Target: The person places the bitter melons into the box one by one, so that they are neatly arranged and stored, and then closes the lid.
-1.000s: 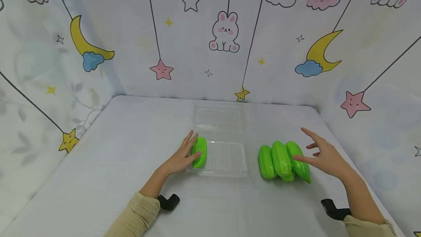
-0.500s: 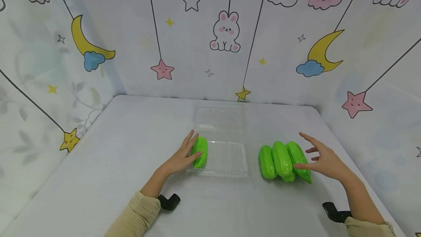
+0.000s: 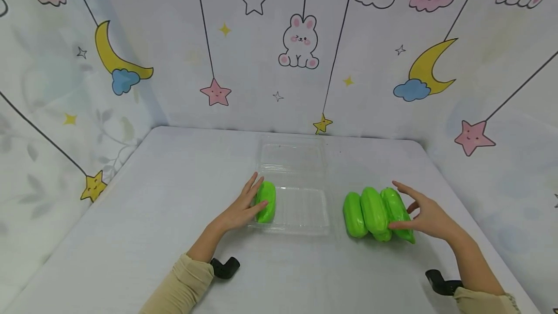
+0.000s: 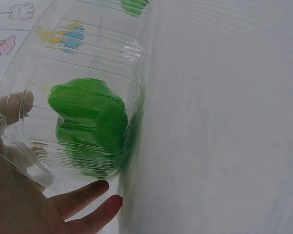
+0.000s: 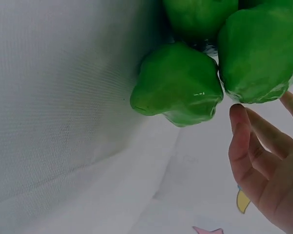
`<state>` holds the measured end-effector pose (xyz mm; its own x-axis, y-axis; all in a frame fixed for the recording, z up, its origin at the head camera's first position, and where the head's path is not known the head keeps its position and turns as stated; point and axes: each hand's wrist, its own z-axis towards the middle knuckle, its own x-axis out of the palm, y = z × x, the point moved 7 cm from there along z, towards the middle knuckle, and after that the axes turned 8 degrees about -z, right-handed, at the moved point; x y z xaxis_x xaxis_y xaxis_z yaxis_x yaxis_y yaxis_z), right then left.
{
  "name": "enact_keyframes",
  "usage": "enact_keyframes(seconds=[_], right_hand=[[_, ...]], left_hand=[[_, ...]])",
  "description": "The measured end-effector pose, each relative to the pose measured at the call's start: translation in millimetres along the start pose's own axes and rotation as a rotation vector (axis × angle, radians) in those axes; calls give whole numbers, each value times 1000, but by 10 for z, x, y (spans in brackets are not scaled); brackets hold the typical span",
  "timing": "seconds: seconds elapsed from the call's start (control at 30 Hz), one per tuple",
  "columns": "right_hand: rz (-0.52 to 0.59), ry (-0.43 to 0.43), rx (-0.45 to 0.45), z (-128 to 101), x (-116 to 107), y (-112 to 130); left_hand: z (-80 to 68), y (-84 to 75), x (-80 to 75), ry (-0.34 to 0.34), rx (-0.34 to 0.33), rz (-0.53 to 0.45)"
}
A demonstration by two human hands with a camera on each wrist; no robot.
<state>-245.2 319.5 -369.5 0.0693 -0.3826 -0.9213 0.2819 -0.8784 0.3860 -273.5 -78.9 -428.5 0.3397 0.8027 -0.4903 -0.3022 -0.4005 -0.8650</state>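
Meanwhile, right hand (image 3: 429, 217) touches green peppers (image 3: 377, 212).

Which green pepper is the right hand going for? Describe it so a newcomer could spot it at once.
On the white table, right of the clear plastic tray, three green peppers lie side by side. It is the rightmost pepper, the one under the right hand, whose fingers spread over it; the other two lie bare.

one pepper (image 3: 265, 202) in tray (image 3: 305, 217) | three peppers (image 3: 375, 213) right of tray, on table (image 3: 131, 217)
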Motion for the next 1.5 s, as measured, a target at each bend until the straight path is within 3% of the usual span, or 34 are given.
enact_keyframes(seconds=[0.47, 1.5], right_hand=[[43, 71, -13, 4, 109, -48], [25, 37, 2, -10, -53, -34]], left_hand=[[8, 23, 1, -1, 4, 12], [4, -9, 1, -3, 11, 17]])
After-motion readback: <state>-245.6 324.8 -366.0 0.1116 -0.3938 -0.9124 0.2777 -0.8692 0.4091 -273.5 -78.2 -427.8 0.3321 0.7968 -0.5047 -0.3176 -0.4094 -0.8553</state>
